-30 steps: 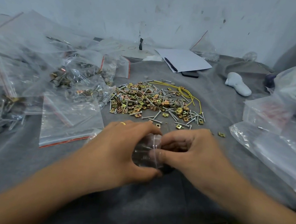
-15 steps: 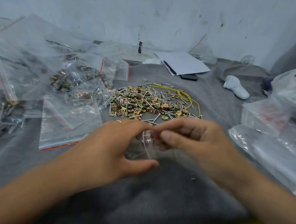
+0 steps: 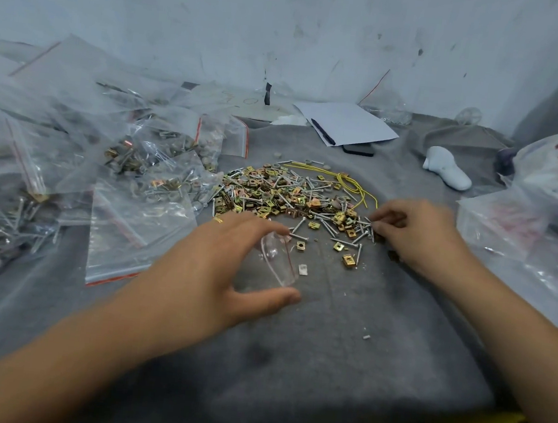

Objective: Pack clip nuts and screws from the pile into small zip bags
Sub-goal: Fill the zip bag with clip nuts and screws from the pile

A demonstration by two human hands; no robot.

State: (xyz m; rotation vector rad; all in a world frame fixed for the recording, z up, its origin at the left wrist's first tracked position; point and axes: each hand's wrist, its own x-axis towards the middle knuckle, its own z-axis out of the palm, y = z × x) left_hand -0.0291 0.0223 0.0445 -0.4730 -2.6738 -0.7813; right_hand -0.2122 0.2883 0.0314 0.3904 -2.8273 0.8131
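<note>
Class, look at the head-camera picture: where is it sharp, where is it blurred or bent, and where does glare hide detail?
Head view: the pile is fairly sharp; the left hand and the small clear bag it holds look soft; glare whitens the bags of parts at left; wide-angle distortion bends the cloth's edges.

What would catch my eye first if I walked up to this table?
Probably the glinting pile of clip nuts and screws in the middle of the grey cloth. The right hand picks at its right edge, while the left hand holds a small clear bag just in front. Filled bags are heaped to the left.
</note>
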